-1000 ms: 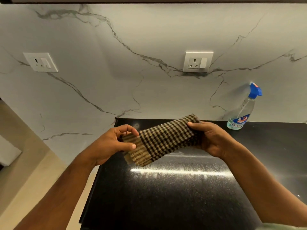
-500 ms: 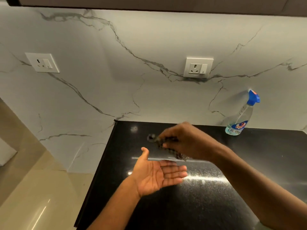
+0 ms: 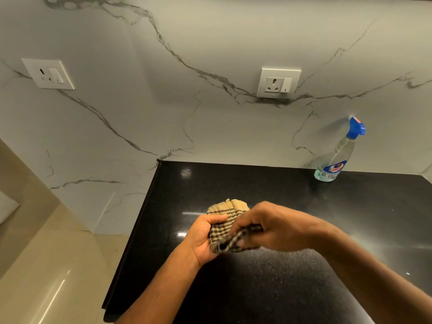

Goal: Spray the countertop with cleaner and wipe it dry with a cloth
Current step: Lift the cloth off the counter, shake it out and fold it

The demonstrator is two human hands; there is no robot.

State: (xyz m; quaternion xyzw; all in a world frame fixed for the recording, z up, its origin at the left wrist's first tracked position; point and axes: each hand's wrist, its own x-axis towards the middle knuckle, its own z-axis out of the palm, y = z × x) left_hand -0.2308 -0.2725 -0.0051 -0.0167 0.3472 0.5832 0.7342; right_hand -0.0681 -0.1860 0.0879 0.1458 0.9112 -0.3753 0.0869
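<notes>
a bunched tan and dark brown checked cloth [image 3: 225, 226] is held by both hands above the polished black speckled stone countertop [image 3: 268, 277], near its left edge. the left hand [image 3: 205, 239] is turned palm up under the cloth, with the thumb pressed over the fabric and the fingers curled beneath it, so the lower part of the cloth is gripped. the right hand [image 3: 268, 226] is laid over the cloth from the right, and its fingers are closed around the dark checked end; this hand and that end of the cloth are blurred, so the exact finger placement cannot be told. a plain tan edge of the cloth is seen sticking up beyond the left thumb.

a clear plastic spray bottle with a blue trigger head [image 3: 336, 155] is stood upright at the back of the countertop, against the white marble-patterned wall [image 3: 210, 66], well apart from the hands to the right. 2 white wall sockets are set in the wall: 1 socket above the countertop [image 3: 278, 83] and 1 socket at far left [image 3: 48, 74]. beige glossy floor [image 3: 46, 277] is seen left of the countertop.
</notes>
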